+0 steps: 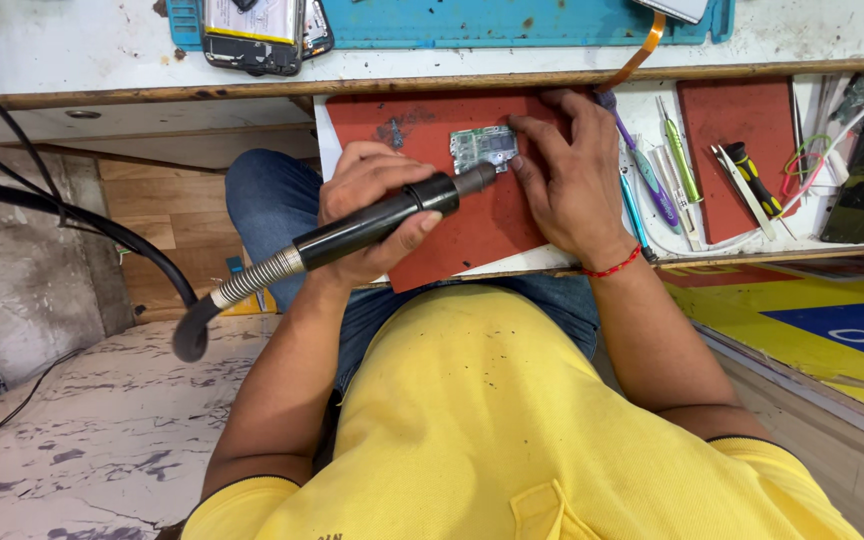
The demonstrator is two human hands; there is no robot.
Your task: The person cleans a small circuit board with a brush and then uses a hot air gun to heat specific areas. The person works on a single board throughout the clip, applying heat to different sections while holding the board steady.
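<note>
On the red mat sits a small circuit board, pinned by the fingertips of the right hand. Left hand is wrapped tight around a black hot-air wand, nozzle right at the board's lower edge. Tweezers lie nearby.

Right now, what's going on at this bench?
A person in a yellow shirt sits at a pull-out tray. The left hand grips a black hot-air wand with its metal nozzle aimed at a small green circuit board. The right hand steadies that board with its fingertips on a red mat. Tweezers and screwdrivers lie to the right, and an opened phone rests on the blue mat above.
</note>
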